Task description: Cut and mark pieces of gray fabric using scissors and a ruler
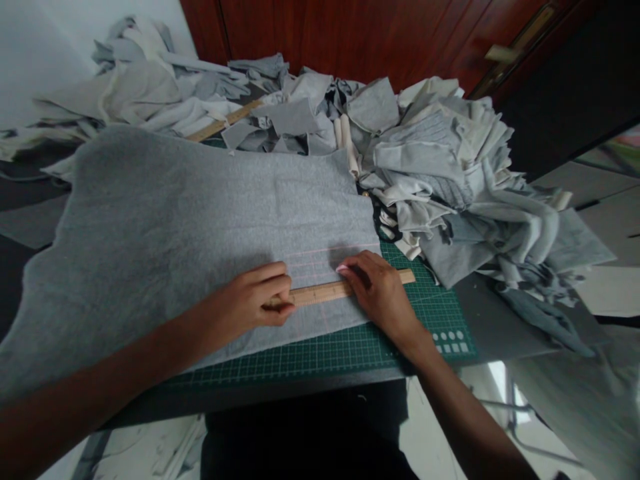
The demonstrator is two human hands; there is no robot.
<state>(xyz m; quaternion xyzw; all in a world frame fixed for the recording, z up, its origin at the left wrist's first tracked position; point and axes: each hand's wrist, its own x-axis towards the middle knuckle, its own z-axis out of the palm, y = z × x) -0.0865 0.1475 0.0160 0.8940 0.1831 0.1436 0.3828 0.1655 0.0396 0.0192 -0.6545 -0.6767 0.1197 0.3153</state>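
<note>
A large piece of grey fabric (200, 213) lies spread over a green cutting mat (320, 351). Across its right part rests a wooden ruler (323, 292), tilted slightly, its right end reaching past the cloth. My left hand (265, 293) is closed around the ruler's left end. Pinched in the fingers of my right hand (377, 287) is a small pink piece of tailor's chalk (342, 268), its tip at the cloth just above the ruler. Several faint pink lines run along the fabric near the ruler.
Heaps of grey and off-white fabric scraps (440, 167) crowd the table's back and right side. Another wooden ruler (225, 122) lies partly under scraps at the back. Behind stands a red-brown door (340, 33). The dark table's front edge (300, 383) runs close to my body.
</note>
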